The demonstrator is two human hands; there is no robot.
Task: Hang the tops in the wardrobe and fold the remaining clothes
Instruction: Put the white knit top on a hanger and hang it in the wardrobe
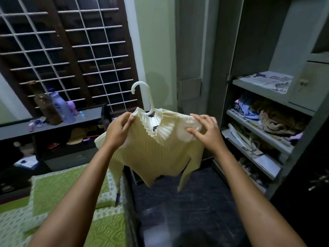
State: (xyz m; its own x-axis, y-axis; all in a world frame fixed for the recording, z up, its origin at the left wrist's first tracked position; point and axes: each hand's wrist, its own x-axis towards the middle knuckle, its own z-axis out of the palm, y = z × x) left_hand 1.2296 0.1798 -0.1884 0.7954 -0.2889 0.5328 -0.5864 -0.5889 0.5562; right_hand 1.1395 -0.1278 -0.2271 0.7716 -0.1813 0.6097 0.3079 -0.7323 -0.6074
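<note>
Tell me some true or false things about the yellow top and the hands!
1. The cream ribbed top is on a white hanger. True.
2. The left hand grips the top's shoulder. True.
3. The top already hangs in the wardrobe. False: both hands hold it up in front of the wardrobe.
4. The right hand holds a bottle. False: it touches the top's other shoulder; the purple bottle stands on the dark shelf.
5. The bedspread is green. True.
</note>
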